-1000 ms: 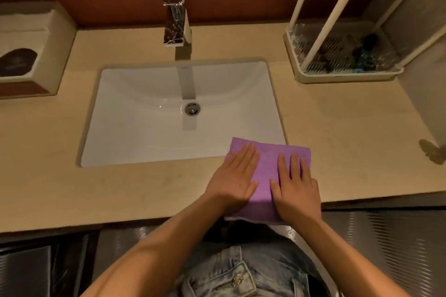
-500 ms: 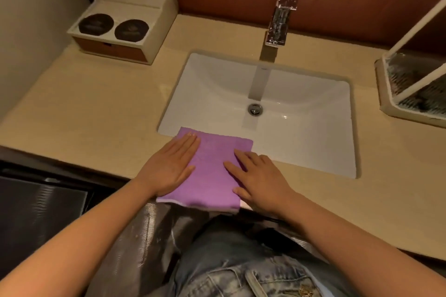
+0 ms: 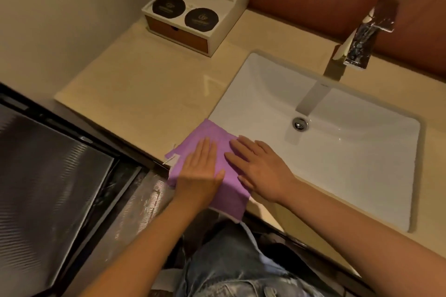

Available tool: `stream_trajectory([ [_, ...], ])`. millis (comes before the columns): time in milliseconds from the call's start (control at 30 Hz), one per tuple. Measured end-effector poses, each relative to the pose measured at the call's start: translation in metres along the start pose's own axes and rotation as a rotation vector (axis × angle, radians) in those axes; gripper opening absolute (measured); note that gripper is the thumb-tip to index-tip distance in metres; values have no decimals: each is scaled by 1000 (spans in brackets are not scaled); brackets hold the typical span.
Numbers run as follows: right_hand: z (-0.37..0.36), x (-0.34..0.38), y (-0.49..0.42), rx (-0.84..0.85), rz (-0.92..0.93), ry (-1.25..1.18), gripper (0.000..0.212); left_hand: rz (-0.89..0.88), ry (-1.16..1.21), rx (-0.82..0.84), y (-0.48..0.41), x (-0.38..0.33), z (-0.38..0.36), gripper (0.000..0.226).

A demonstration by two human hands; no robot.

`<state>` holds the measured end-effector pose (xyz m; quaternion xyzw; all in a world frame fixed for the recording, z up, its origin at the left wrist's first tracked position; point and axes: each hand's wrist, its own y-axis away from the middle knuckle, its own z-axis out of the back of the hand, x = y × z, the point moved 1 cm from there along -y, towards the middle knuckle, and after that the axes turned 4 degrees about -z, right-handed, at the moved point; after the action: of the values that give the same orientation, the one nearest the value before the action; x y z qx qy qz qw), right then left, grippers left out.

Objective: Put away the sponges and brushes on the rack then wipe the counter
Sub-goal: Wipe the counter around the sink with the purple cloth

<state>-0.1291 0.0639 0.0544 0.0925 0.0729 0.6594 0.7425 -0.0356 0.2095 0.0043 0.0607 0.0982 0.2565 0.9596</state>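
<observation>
your folded purple cloth (image 3: pixel 214 136) lies flat on the front strip of the beige stone counter (image 3: pixel 149 94), at the near left corner of the white rectangular sink (image 3: pixel 337 164), and its near end hangs a little over the counter's front edge. both hands press it down with straight, spread fingers and nothing is pinched: your left hand (image 3: pixel 199 173) covers the left half, and your right hand (image 3: pixel 260 169) lies across the right edge, next to the basin rim. the cloth's long side runs front to back, roughly from you toward the sink corner. the broad open stretch of counter lies to the left and away from you, toward the white and wood box with two dark round lids (image 3: pixel 193 9) by the wall. your left hand is the nearer one to that stretch, so by my judgement the next sweep should lead from that side. the rack is out of view here, so you cannot check the sponges and brushes.
</observation>
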Motion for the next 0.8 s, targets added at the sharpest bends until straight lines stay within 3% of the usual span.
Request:
stream_trajectory([
  [133, -4, -4, -15, 8, 54, 37, 55, -44, -4, 8, -1, 22, 7, 73],
  [233, -6, 7, -37, 75, 106, 70, 55, -138, -19, -6, -2, 60, 10, 73],
  [400, 0, 41, -72, 84, 182, -72, 65, -336, -66, 76, -14, 138, 26, 78],
  [633, 20, 72, -120, 85, 146, -103, 57, -330, -209, 269, -49, 199, 61, 77],
  [667, 20, 70, -122, 94, 139, -89, 54, -320, -251, 255, -49, 199, 64, 75],
  [733, 24, 67, -127, 84, 158, -85, 46, -236, -301, 52, -42, 196, 64, 71],
  [800, 25, 63, -134, -17, 153, -118, 34, -39, -208, -126, -29, 178, 56, 61],
])
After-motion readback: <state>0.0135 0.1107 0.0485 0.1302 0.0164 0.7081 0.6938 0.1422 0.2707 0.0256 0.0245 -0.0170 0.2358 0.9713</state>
